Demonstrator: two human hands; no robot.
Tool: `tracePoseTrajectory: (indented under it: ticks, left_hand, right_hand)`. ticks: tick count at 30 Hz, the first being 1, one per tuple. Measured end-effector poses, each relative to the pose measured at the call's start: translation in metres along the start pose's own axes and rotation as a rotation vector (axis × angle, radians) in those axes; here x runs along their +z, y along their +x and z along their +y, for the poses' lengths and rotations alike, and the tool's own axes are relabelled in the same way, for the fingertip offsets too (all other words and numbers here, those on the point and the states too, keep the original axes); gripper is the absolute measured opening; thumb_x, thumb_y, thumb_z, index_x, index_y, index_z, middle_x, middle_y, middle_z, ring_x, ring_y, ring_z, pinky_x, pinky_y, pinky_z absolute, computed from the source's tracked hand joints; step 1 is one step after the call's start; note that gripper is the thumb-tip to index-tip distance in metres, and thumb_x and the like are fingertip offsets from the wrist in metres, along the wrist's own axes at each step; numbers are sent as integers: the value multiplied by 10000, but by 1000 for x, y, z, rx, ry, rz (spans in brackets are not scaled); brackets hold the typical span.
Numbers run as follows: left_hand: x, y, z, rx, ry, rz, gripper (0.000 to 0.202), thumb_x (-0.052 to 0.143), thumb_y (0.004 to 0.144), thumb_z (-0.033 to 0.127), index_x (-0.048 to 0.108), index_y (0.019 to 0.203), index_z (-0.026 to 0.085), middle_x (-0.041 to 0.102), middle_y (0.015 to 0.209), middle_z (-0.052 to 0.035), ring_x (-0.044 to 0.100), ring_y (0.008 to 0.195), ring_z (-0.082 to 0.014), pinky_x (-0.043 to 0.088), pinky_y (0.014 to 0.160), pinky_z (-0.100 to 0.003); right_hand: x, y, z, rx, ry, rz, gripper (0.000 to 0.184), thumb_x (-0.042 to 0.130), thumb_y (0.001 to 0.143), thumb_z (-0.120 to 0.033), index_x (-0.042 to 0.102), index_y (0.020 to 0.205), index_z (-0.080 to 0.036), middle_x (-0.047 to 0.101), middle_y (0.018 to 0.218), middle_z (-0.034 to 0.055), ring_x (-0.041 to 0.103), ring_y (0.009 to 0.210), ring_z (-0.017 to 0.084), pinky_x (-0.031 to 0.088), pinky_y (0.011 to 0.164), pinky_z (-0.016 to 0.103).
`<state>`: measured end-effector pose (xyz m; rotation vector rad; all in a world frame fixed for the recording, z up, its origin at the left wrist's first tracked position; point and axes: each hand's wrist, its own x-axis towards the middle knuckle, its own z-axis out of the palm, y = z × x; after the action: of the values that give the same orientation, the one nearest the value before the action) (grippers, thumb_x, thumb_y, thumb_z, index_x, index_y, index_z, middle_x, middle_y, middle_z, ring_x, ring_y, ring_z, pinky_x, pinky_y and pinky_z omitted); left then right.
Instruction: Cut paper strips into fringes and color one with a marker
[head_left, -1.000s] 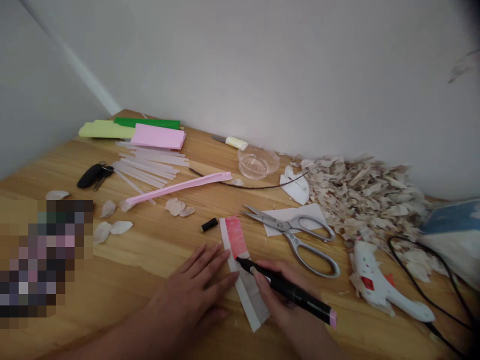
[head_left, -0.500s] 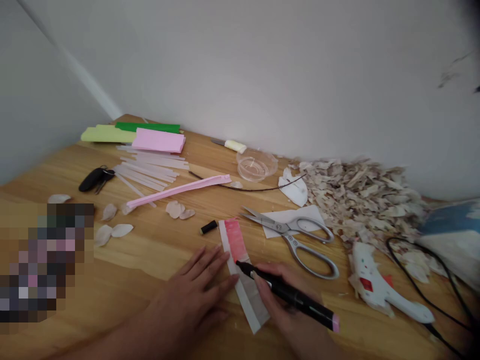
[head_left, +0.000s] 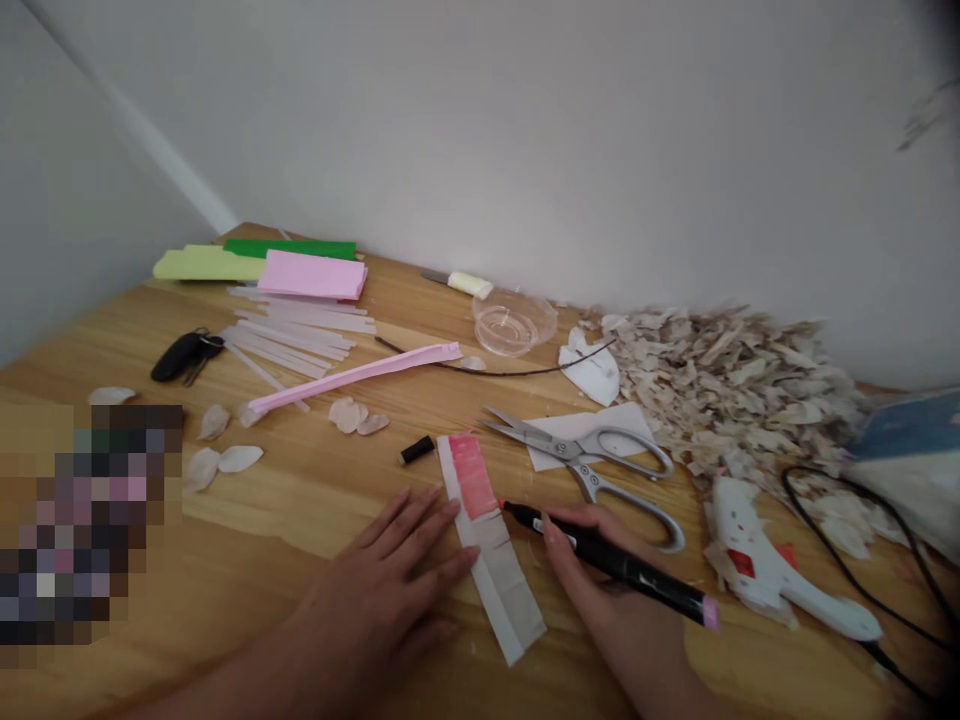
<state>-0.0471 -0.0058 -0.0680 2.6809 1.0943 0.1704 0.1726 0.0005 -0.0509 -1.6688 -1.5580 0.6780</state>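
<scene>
Left hand [head_left: 382, 585] lay spread flat on the table [head_left: 247, 570], fingertips touching a white paper strip [head_left: 501, 590]; right hand [head_left: 592, 560] pinched a black marker [head_left: 637, 570], its tip just beside the strip's pink-shaded end [head_left: 471, 475], barrel print unreadable.

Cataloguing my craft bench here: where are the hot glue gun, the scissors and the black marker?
Hot glue gun [head_left: 729, 520], head view, on its white body.
Scissors [head_left: 579, 445], head view, on the pivot.
Black marker [head_left: 637, 570], head view, on the barrel.
</scene>
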Motion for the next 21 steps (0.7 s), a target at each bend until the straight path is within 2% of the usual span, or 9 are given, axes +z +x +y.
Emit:
tracePoseTrajectory:
  ticks: [3,6,9,15,21]
  left_hand:
    - [-1,0,0,-2,-1,-3,493,514,849,390,408,1319,288,382,1411,-105,286,1312,-297,334,1019,-511]
    - [-1,0,1,-4,0,-11,498,529,843,378,408,1318,291,394,1405,-104,305,1303,-298,342,1015,-508]
    - [-1,0,1,-7,-3,12,504,545,836,362,412,1317,292,394,1404,-105,302,1305,-295,333,1023,-505]
    - [-3,-1,2,-12,7,6,508,543,839,369,402,1322,299,363,1422,-95,292,1308,-290,339,1026,-491]
    - [-6,1,2,-2,21,-13,501,538,839,380,416,1316,287,388,1400,-128,310,1292,-312,369,995,-515]
  right_hand:
    - [2,-2,-2,-42,3,6,186,556,782,-384,621,765,-210,616,691,8,561,630,167,443,577,284]
    - [7,-4,0,-112,24,-49,175,548,793,-367,632,808,-214,635,718,14,584,633,169,458,548,274]
    - [9,-4,3,-122,27,-86,179,551,796,-372,633,823,-215,643,715,13,585,597,160,447,487,249]
    - [7,0,7,-88,55,31,165,565,788,-372,615,749,-221,614,660,-7,563,589,150,478,542,253]
    - [8,-2,6,-145,16,17,173,565,792,-370,632,799,-211,638,715,18,587,627,165,502,588,280]
